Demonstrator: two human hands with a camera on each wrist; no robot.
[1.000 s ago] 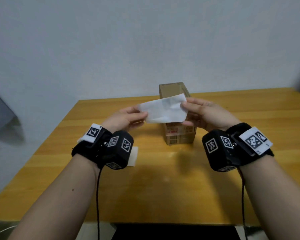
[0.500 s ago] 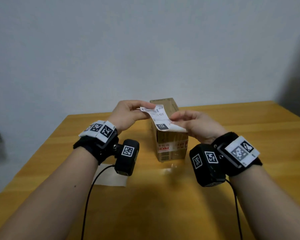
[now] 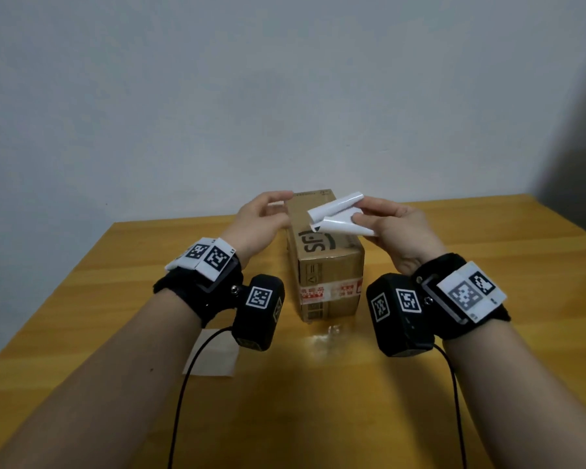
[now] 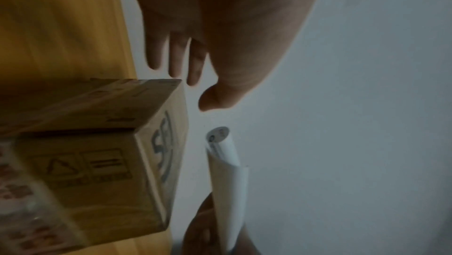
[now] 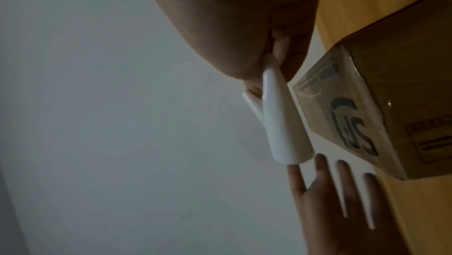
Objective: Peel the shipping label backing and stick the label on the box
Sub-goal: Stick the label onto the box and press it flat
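Note:
A brown cardboard box [image 3: 325, 262] with tape round it stands on the wooden table [image 3: 487, 265], also seen in the left wrist view [image 4: 97, 162] and the right wrist view [image 5: 391, 104]. My right hand [image 3: 396, 228] pinches a white shipping label [image 3: 335, 214] that curls into a roll above the box top; the label shows too in the wrist views [image 4: 227, 172] [image 5: 278, 122]. My left hand [image 3: 261, 218] hovers left of the box's far end, fingers spread and relaxed, holding nothing, a short gap from the label's free end.
A pale sheet of backing paper [image 3: 214, 357] lies flat on the table near my left forearm. A small scrap of clear film [image 3: 325, 336] lies in front of the box. A grey wall stands behind the table's far edge.
My left hand has let go of the label and drawn back to the left. The label has curled up in my right hand. Both hands have risen over the box.

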